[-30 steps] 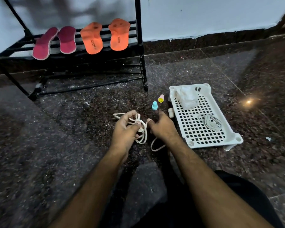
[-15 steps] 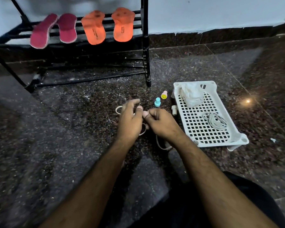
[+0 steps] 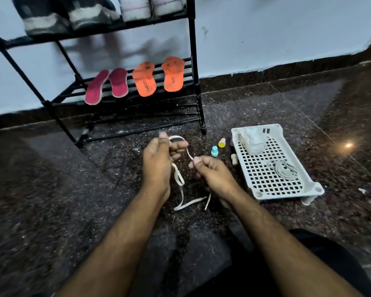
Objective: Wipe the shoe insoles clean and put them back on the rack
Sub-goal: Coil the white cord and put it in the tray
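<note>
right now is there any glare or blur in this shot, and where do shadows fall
Head view: a bright glare spot on the polished floor at right; rack shadows smear the wall; top-shelf shoes are blurred; frame edges bend from the wide lens.

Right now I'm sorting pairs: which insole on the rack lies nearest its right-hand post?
The right orange insole; the other orange insole and both maroon insoles lie further left.

Rack (image 3: 193, 67): back left, against the wall.
Insoles (image 3: 135, 81): 4 side by side on its middle shelf.
Shoes (image 3: 90, 15): shelf above.
Tray (image 3: 274, 163): floor, right of rack.
Lace (image 3: 180, 181): between both hands (image 3: 159, 161), left of tray.
</note>
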Demonstrator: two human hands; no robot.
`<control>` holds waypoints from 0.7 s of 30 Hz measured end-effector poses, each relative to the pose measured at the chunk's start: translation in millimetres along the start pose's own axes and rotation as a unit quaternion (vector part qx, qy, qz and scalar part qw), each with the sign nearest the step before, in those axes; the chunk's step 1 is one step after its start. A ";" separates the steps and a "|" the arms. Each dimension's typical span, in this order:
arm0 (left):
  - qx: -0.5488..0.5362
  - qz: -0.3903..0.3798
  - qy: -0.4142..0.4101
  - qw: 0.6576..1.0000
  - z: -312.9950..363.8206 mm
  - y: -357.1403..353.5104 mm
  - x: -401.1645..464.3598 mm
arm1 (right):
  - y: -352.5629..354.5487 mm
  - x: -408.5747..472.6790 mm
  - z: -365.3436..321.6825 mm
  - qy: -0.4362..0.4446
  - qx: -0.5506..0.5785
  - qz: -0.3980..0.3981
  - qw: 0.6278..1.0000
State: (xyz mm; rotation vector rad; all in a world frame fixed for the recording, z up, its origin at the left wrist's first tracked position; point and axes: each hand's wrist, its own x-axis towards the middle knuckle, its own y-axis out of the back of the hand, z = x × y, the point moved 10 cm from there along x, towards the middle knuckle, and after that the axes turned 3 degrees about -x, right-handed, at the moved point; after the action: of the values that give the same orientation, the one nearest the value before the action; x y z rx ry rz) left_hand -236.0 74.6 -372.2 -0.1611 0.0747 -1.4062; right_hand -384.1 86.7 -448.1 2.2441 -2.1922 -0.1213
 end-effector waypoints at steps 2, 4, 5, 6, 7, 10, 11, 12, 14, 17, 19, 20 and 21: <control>0.062 -0.061 0.063 0.994 -13.7 -3.0 -13.1 | -3.6 0.2 -7.2 0.041 -0.031 0.005 0.999; 0.108 -0.132 0.146 0.975 -36.9 -3.7 -30.7 | 2.5 2.8 -13.6 0.072 -0.081 0.024 0.994; 0.124 -0.159 0.175 0.964 -45.3 -3.0 -40.3 | 3.0 3.1 -17.5 0.089 -0.109 0.026 0.990; 0.140 -0.176 0.181 0.957 -53.1 -3.0 -46.0 | 1.8 3.8 -20.1 0.104 -0.127 0.020 0.986; 0.150 -0.185 0.172 0.956 -58.6 -3.2 -48.8 | -1.7 4.8 -22.3 0.115 -0.131 0.005 0.985; 0.131 -0.184 0.118 0.967 -73.6 0.8 -43.1 | -19.5 9.6 -16.0 0.111 -0.130 -0.059 0.984; 0.116 -0.172 0.110 0.972 -78.4 1.9 -39.5 | -22.9 12.2 -10.5 0.103 -0.132 -0.073 0.983; 0.100 -0.156 0.104 0.977 -81.1 3.7 -35.3 | -23.9 15.9 -4.9 0.095 -0.139 -0.078 0.983; 0.059 -0.108 0.096 0.988 -81.0 8.8 -24.9 | -17.6 23.3 9.9 0.069 -0.161 -0.069 0.982; -0.027 -0.079 0.080 0.993 -73.5 9.5 -7.3 | 4.0 31.8 30.7 0.015 -0.213 -0.027 0.977; -0.066 -0.097 0.094 0.989 -73.9 2.4 -3.4 | 9.9 33.5 37.9 -0.002 -0.247 -0.017 0.969; -0.088 -0.104 0.104 0.985 -75.2 -2.3 -3.7 | 8.3 32.1 36.9 0.002 -0.259 -0.020 0.966; -0.117 -0.107 0.113 0.981 -76.7 -5.3 -3.7 | 2.9 31.2 34.5 0.010 -0.267 -0.028 0.963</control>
State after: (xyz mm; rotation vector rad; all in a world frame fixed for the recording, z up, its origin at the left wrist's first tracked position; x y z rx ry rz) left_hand -253.1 72.2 -447.2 -0.2085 0.4228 -1.6247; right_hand -388.3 57.3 -484.0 1.9816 -1.7985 -0.6061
